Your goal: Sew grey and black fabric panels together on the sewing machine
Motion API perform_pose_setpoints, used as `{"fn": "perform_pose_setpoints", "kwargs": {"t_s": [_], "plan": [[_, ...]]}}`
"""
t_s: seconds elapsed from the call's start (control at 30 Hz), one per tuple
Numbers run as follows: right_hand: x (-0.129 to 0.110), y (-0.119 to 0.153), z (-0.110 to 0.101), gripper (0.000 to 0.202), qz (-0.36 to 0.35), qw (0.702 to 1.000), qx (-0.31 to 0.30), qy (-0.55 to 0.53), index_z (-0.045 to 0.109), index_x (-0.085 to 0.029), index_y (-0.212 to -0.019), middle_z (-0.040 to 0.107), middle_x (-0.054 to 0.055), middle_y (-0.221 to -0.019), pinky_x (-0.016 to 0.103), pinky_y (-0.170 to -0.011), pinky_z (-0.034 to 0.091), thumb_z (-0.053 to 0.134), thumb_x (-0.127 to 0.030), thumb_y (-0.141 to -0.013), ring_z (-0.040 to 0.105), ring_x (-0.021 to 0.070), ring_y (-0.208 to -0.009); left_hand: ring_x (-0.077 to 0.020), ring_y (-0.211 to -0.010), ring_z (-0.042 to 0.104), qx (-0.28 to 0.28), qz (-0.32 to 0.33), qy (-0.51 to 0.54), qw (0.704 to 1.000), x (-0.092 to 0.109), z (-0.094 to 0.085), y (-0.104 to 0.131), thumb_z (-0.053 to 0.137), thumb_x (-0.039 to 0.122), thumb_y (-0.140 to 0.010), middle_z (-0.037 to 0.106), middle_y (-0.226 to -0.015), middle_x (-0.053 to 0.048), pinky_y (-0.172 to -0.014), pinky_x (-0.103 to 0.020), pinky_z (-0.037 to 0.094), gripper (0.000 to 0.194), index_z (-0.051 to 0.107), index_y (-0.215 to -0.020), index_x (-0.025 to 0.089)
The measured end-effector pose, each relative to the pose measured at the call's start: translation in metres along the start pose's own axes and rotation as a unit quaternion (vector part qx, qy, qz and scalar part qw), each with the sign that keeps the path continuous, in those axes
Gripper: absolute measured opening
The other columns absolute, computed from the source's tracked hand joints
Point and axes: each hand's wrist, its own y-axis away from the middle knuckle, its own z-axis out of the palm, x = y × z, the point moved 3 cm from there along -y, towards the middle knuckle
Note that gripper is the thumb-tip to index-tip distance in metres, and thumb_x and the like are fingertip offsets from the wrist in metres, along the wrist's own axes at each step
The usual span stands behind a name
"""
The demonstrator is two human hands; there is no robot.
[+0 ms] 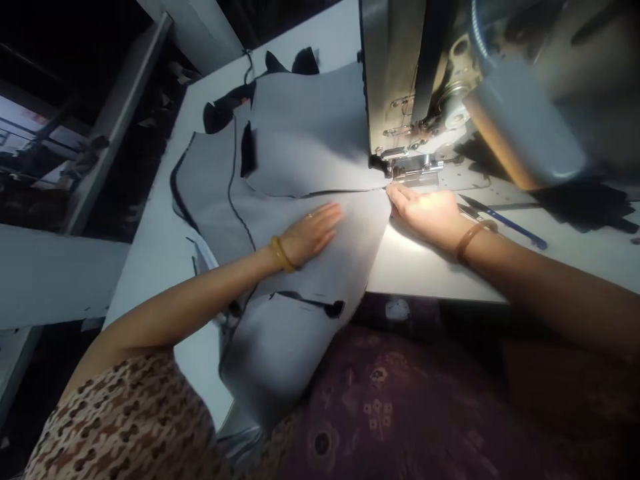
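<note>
Grey fabric (310, 133) with dark edging lies across the white table, its seam edge reaching the needle area of a sewing machine (395, 80). My left hand (313, 235), with a yellow bangle at the wrist, rests flat on the fabric, fingers stretched out and pointing right. Just in front of the presser foot (407, 167), my right hand (423, 210) pinches the fabric's edge between thumb and fingers. Part of the fabric hangs over the table's front edge towards my lap.
To the right of my right hand lie a blue-handled tool (515, 227) and small metal snips (469, 212). A grey lamp-like head (530, 127) juts over the machine bed. Dark scraps (585, 200) lie at the right. The white table (425, 273) ends near my lap.
</note>
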Motion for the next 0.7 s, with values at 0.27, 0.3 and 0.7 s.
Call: {"fn": "perform_pose_setpoints", "kwargs": {"t_s": [0.27, 0.3, 0.7], "plan": [[-0.096, 0.105, -0.023, 0.032, -0.143, 0.98, -0.005, -0.136, 0.064, -0.019, -0.101, 0.07, 0.006, -0.088, 0.026, -0.048, 0.026, 0.04, -0.039, -0.095, 0.061, 0.0172, -0.066, -0.0321, -0.128, 0.042, -0.084, -0.254, -0.104, 0.958, -0.063, -0.012, 0.02, 0.03, 0.047, -0.095, 0.046, -0.137, -0.021, -0.109, -0.051, 0.03, 0.058, 0.043, -0.133, 0.005], [-0.111, 0.121, -0.02, 0.03, -0.162, 0.971, -0.027, -0.175, 0.065, -0.018, -0.098, 0.07, 0.006, -0.086, 0.025, -0.05, 0.031, 0.043, -0.039, -0.094, 0.063, 0.0174, -0.068, -0.0318, -0.124, 0.045, -0.082, -0.256, -0.117, 0.956, -0.063, -0.016, 0.018, 0.029, 0.05, -0.094, 0.05, -0.133, -0.021, -0.107, -0.048, 0.032, 0.058, 0.047, -0.128, 0.006], [-0.175, 0.143, 0.002, 0.05, -0.128, 0.785, -0.25, -0.552, 0.064, -0.014, -0.114, 0.071, 0.007, -0.092, 0.027, -0.065, 0.05, 0.064, -0.05, -0.08, 0.064, 0.0186, -0.077, -0.0269, -0.09, 0.062, -0.383, -0.323, 0.051, 0.864, -0.041, -0.065, 0.024, 0.05, 0.083, -0.064, 0.066, -0.104, -0.014, -0.076, -0.033, 0.045, 0.083, 0.063, -0.1, 0.01]]}}
